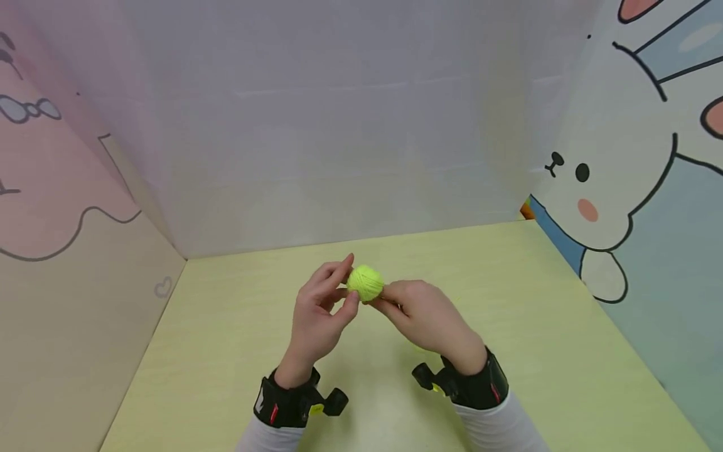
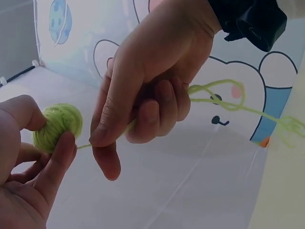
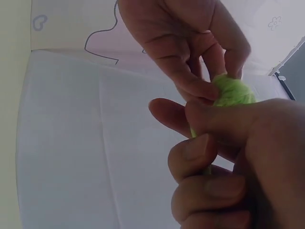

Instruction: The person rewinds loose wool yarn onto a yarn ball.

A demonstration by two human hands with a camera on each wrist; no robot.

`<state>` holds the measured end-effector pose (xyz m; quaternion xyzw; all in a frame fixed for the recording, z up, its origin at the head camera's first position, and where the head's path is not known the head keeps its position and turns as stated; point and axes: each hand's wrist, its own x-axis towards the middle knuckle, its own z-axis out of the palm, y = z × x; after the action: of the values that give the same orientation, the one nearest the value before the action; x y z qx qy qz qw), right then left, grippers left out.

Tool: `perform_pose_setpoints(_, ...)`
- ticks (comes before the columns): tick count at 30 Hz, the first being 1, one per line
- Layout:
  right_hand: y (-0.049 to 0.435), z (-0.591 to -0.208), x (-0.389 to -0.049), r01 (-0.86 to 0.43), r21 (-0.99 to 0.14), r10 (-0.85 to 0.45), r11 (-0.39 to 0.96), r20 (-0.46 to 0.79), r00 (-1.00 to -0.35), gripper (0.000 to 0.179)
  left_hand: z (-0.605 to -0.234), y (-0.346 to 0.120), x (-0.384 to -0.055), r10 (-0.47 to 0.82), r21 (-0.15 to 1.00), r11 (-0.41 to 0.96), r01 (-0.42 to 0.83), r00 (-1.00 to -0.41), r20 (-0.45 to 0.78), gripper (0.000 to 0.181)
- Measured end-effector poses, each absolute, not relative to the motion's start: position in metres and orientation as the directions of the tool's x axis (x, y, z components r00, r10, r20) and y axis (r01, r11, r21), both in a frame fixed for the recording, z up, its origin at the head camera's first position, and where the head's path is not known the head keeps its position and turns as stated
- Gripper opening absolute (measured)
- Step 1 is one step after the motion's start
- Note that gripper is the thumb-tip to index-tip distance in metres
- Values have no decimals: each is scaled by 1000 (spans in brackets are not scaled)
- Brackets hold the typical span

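Note:
A small ball of yellow-green yarn (image 1: pixel 365 282) is held between the thumb and fingers of my left hand (image 1: pixel 319 314), above the table. My right hand (image 1: pixel 426 312) is just to its right, thumb and index finger pinching the yarn strand (image 2: pixel 84 146) that leads off the ball. In the left wrist view that strand runs through the curled fingers of the right hand (image 2: pixel 152 90) and comes out behind as a loose loop (image 2: pixel 240 98). The right wrist view shows the ball (image 3: pixel 234 91) partly hidden behind the right thumb.
The pale yellow table (image 1: pixel 237 351) lies beneath both hands. A white back wall (image 1: pixel 339 138) and printed side panels with cartoon figures (image 1: pixel 610 188) enclose it. Each wrist wears a black strap with a camera (image 1: pixel 471 380). A loose tangle of yarn (image 2: pixel 291 128) shows at the left wrist view's right edge.

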<state>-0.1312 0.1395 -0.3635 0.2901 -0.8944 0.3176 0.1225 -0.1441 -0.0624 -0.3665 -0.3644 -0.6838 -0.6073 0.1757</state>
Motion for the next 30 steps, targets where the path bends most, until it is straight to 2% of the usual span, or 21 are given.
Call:
perform_pose_setpoints(4, 137, -364, -128, -619, -493, -489, 611, 380, -785, 9, -356, -62, -140, 224, 709, 73, 702, -704, 674, 54)
perform_pose_setpoints(10, 136, -363, -122, -664, -458, -525, 591, 406, -748, 12, -347, -63, -136, 161, 704, 157, 693, -721, 674, 47)
perform_pose_setpoints(17, 136, -358, -117, -715, -426, -529, 555, 483, -698, 11, -356, -67, -144, 153, 653, 261, 711, -698, 699, 47)
perform_pose_setpoints(23, 142, -354, -114, -755, -418, -454, 505, 616, -644, 8, -380, -77, -159, 309, 581, 312, 752, -658, 686, 48)
perform_pose_setpoints(30, 149, -355, -117, -757, -415, -342, 504, 709, -617, 9, -387, -80, -161, 520, 552, 185, 813, -558, 647, 50)
